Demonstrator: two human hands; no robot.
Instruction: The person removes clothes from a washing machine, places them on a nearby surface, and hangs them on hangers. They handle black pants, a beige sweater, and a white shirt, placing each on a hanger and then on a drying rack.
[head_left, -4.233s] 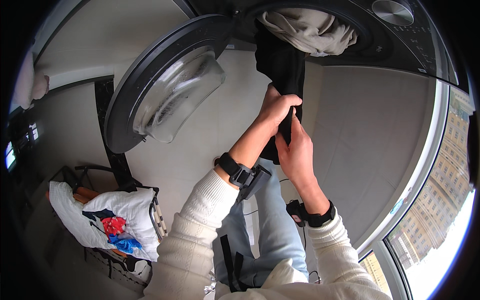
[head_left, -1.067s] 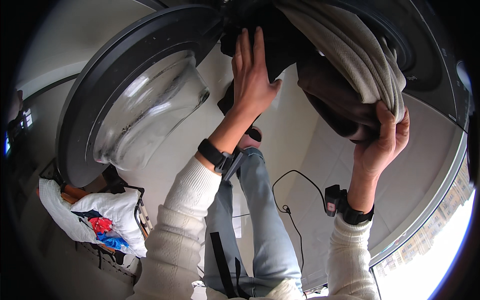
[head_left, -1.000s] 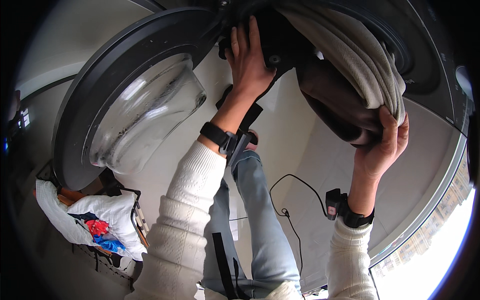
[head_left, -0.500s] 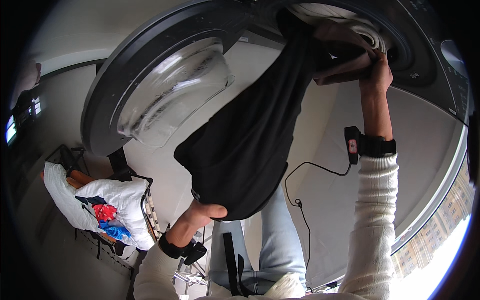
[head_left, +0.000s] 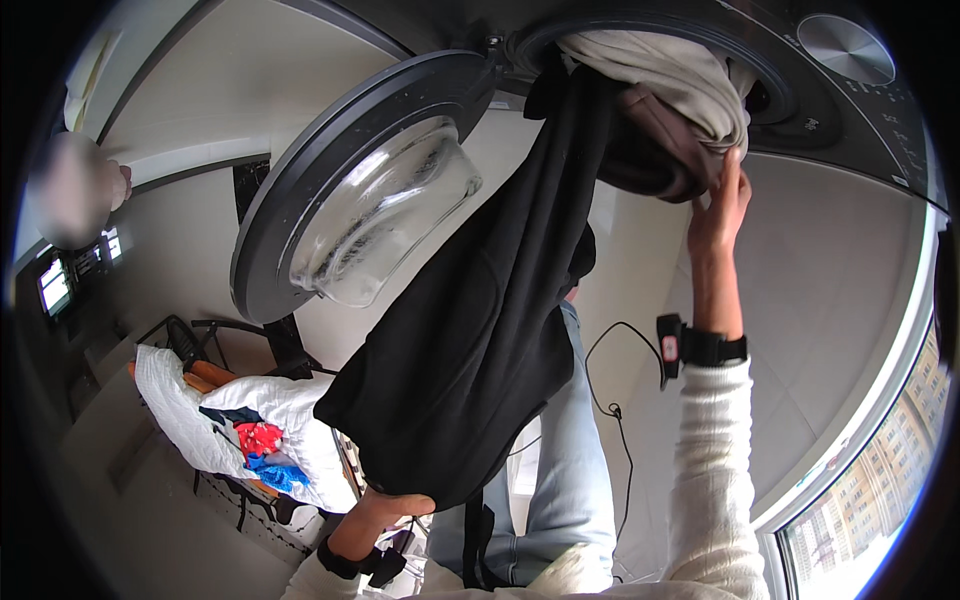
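Black garment [head_left: 480, 330] hangs stretched, long axis diagonal from the washer drum opening [head_left: 640, 60] at upper right down to lower left, top end still in the drum. Left hand [head_left: 385, 510] low, grip closed on the garment's bottom hem. Right hand [head_left: 722, 205] raised, fingers pressing the beige and brown laundry [head_left: 670, 110] bulging from the opening; cannot tell if its grip is closed on cloth. Round washer door [head_left: 370, 190] swung open to the left, glass bowl facing out. Pale tiled floor [head_left: 830, 290]; white laundry bag [head_left: 250, 420] with coloured clothes at lower left; window [head_left: 870, 510] at lower right.
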